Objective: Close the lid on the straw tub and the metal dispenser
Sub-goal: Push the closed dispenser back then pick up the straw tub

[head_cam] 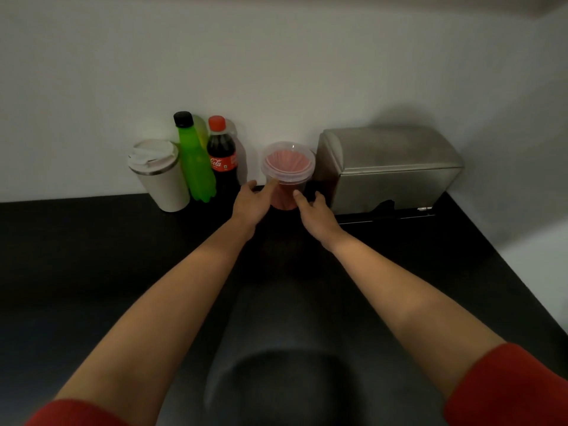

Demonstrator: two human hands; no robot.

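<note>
On a black counter (92,256) against a white wall, the straw tub (288,176) stands at 12 o'clock with its clear lid (288,159) on top. Our left hand (250,204) and right hand (313,212), fingers loosely spread, flank and touch its sides. The closed metal dispenser (390,170) sits just beside it at 2 o'clock; bottles (212,161) and a cup (159,176) at 10.

**Dim, soft room light with wide-angle bending**

The scene is dim and slightly grainy. The glossy black countertop (92,256) swallows detail. The brushed metal box-shaped dispenser (390,167) throws a soft shadow up and rightward on the pale wall (276,56). Edges curve and darken at the corners. The near red sleeves (507,392) look blurred.
</note>
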